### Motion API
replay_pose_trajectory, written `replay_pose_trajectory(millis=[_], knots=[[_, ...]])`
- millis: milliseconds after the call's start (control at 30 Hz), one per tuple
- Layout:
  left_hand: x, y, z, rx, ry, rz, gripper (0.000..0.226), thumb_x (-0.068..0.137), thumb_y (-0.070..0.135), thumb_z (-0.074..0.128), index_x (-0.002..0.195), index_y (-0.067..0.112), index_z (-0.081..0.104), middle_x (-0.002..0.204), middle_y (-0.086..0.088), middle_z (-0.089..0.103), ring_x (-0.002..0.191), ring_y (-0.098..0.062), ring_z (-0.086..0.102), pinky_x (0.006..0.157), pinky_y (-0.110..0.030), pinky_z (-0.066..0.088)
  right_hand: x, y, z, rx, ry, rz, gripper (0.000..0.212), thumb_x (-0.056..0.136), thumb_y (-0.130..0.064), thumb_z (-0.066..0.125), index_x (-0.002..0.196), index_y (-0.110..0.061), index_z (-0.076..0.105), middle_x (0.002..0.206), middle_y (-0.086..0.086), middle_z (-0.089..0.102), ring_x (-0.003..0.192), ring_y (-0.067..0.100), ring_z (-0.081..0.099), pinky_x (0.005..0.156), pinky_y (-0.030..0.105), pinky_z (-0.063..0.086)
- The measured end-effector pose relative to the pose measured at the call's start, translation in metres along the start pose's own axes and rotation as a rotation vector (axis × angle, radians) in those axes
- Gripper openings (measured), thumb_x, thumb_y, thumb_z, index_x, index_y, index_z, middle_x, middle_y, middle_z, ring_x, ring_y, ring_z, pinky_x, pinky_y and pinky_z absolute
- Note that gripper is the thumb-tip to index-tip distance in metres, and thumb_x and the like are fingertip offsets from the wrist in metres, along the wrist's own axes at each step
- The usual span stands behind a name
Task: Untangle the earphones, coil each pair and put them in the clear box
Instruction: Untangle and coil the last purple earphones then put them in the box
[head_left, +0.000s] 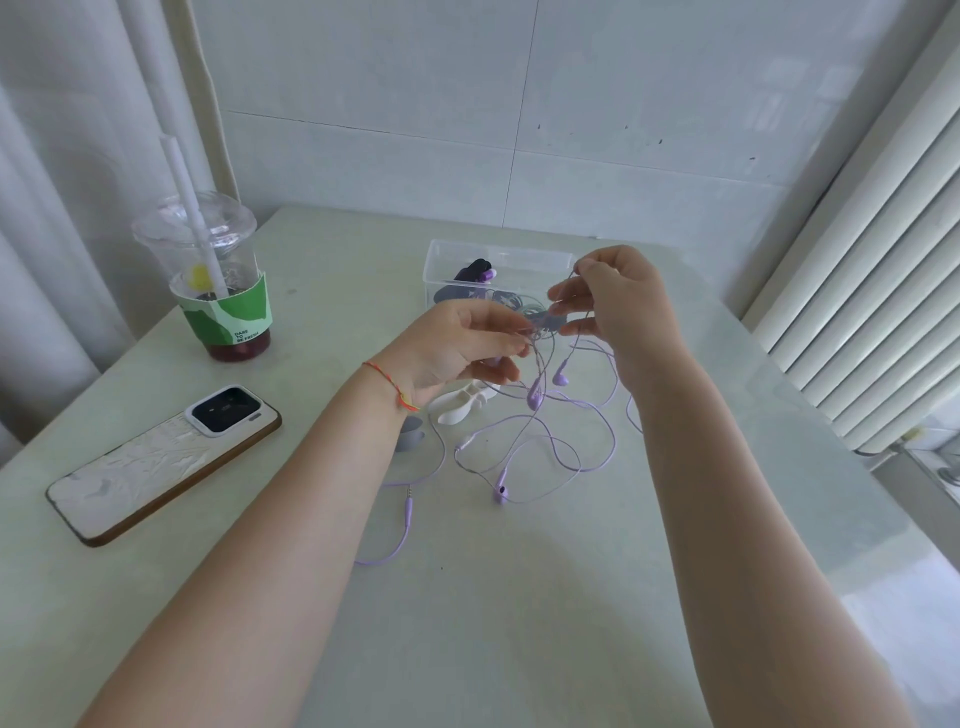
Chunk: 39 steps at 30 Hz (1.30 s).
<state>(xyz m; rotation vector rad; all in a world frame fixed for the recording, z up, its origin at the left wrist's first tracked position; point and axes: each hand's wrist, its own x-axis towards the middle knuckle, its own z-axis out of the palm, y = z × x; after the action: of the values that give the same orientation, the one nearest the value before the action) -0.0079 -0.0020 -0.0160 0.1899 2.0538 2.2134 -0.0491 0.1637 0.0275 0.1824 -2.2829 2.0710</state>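
The bench (519, 597) in front of you carries the whole job, and judging by how it lies you are about midway. The clear box (498, 260) stands at the far side, just behind your hands, and already holds dark coiled cable and something with a purple tip, so part of the earphones looks stowed. The lilac earphones (545, 447) are not yet freed: their cable sprawls in loose loops on the bench, a plug trailing toward your left forearm and buds dangling from the raised part. Your left hand (462, 348) is pinched on the knot of cable, and your right hand (608, 296) is pinched on a strand lifted above it. Untangling, coiling and boxing this pair remain.
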Motion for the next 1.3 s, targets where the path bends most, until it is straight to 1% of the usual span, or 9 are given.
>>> replay_pose_trajectory(millis=[133, 233, 333, 433, 633, 833, 1033, 1167, 1300], knots=[[0.002, 0.001, -0.003, 0.035, 0.088, 0.009, 0.006, 0.089, 0.005, 0.066, 0.089, 0.011, 0.068, 0.070, -0.001, 0.066, 0.054, -0.014, 0.060, 0.062, -0.025, 0.055, 0.004, 0.005, -0.002, -0.167, 0.042, -0.038, 0.020, 0.089, -0.007, 0.045, 0.094, -0.017, 0.062, 0.089, 0.003, 0.068, 0.079, 0.016, 0.062, 0.067, 0.026, 0.049], [0.002, 0.003, -0.002, 0.031, 0.117, 0.030, 0.008, 0.089, 0.008, 0.067, 0.082, 0.010, 0.065, 0.063, 0.001, 0.064, 0.059, -0.016, 0.062, 0.060, -0.025, 0.054, 0.000, 0.003, -0.002, -0.245, -0.077, -0.094, 0.024, 0.086, -0.007, 0.051, 0.094, -0.020, 0.070, 0.096, -0.002, 0.071, 0.087, 0.011, 0.062, 0.074, 0.022, 0.047], [0.001, 0.004, -0.001, 0.021, 0.141, 0.045, 0.014, 0.090, 0.011, 0.066, 0.078, 0.008, 0.061, 0.059, -0.008, 0.056, 0.056, -0.019, 0.061, 0.058, -0.026, 0.053, -0.006, 0.002, 0.000, -0.343, -0.284, -0.106, 0.014, 0.087, -0.011, 0.062, 0.096, -0.016, 0.071, 0.087, -0.001, 0.072, 0.075, 0.003, 0.064, 0.070, 0.016, 0.048], [0.002, 0.005, -0.002, 0.005, 0.215, 0.067, 0.013, 0.090, 0.012, 0.067, 0.080, 0.010, 0.060, 0.058, -0.009, 0.056, 0.047, -0.018, 0.059, 0.053, -0.025, 0.051, -0.009, 0.004, 0.001, -0.446, -0.390, -0.085, 0.010, 0.087, -0.013, 0.066, 0.096, -0.011, 0.069, 0.072, 0.002, 0.068, 0.060, 0.013, 0.060, 0.066, 0.025, 0.049], [0.001, 0.007, -0.003, -0.042, 0.161, 0.022, 0.017, 0.093, 0.015, 0.063, 0.077, 0.009, 0.062, 0.064, -0.005, 0.063, 0.048, -0.018, 0.059, 0.047, -0.024, 0.049, -0.007, 0.006, 0.003, -0.366, -0.300, -0.034, 0.006, 0.091, -0.010, 0.061, 0.087, -0.005, 0.063, 0.053, -0.001, 0.050, 0.044, 0.013, 0.039, 0.046, 0.026, 0.036], [-0.002, 0.012, -0.004, -0.256, 0.017, -0.102, 0.013, 0.097, 0.011, 0.053, 0.090, 0.005, 0.061, 0.060, 0.000, 0.061, 0.052, -0.011, 0.061, 0.047, -0.017, 0.049, -0.003, 0.008, 0.003, -0.393, -0.221, -0.050, 0.008, 0.089, -0.008, 0.060, 0.085, -0.010, 0.066, 0.070, 0.001, 0.063, 0.065, 0.018, 0.057, 0.069, 0.035, 0.051], [0.005, 0.008, -0.004, -0.410, 0.217, -0.132, 0.012, 0.091, 0.002, 0.059, 0.080, 0.001, 0.064, 0.060, -0.005, 0.064, 0.052, -0.012, 0.065, 0.051, -0.018, 0.055, -0.007, 0.004, 0.004, -0.473, -0.184, -0.281, 0.013, 0.082, -0.017, 0.069, 0.093, -0.022, 0.069, 0.079, 0.000, 0.061, 0.070, 0.011, 0.054, 0.061, 0.024, 0.043], [0.008, 0.004, 0.000, -0.416, 0.210, -0.120, 0.016, 0.093, 0.003, 0.056, 0.082, 0.000, 0.067, 0.067, -0.007, 0.069, 0.056, -0.011, 0.066, 0.057, -0.019, 0.057, -0.014, 0.006, 0.014, -0.535, -0.359, -0.261, 0.023, 0.075, -0.024, 0.080, 0.091, -0.018, 0.065, 0.076, 0.012, 0.063, 0.064, 0.013, 0.052, 0.063, 0.027, 0.043], [0.006, 0.005, 0.003, -0.383, 0.210, -0.121, 0.016, 0.093, 0.002, 0.056, 0.080, -0.002, 0.066, 0.067, -0.011, 0.070, 0.060, -0.017, 0.070, 0.058, -0.021, 0.057, -0.010, 0.009, 0.013, -0.641, -0.249, -0.296, 0.010, 0.079, -0.020, 0.074, 0.084, -0.017, 0.065, 0.079, 0.005, 0.070, 0.072, 0.018, 0.063, 0.066, 0.028, 0.050]])
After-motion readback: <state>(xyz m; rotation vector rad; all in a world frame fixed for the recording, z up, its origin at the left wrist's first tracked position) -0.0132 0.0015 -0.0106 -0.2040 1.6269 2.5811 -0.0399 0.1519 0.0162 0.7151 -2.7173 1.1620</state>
